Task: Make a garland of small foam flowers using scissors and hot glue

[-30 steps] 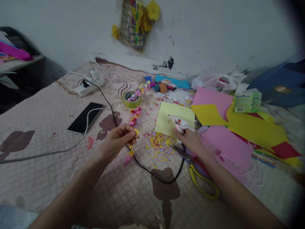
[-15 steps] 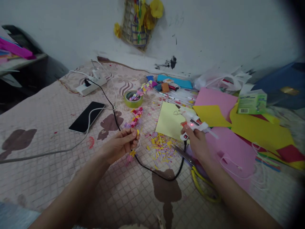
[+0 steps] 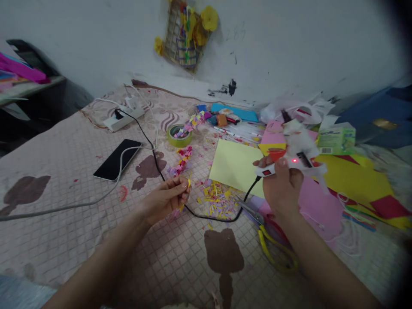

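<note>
Between the thumb and fingers of my left hand (image 3: 169,195) is a small yellow paper piece (image 3: 189,183), pinched closed. A string of pink, red and yellow paper pieces (image 3: 183,159) lies just beyond that hand, and more pink paper (image 3: 175,213) shows beneath it. My right hand (image 3: 283,184) is wrapped round a white glue gun (image 3: 301,161), raised over the coloured sheets, its red light on. The gun's black cord (image 3: 222,219) loops across the table toward my left hand. Small yellow and purple paper scraps (image 3: 219,199) lie between the hands.
Yellow-handled scissors (image 3: 277,253) lie near my right forearm. A pale yellow sheet (image 3: 233,165) sits beyond the scraps. A tape roll (image 3: 179,135), a phone (image 3: 118,159) and a white power strip (image 3: 124,118) are to the left and back. A green box (image 3: 336,138) stands at right.
My right hand has moved right and up with the glue gun, which is now turned more sideways. The cord has shifted with it. My left hand stays nearly in place, still pinching the yellow piece.
</note>
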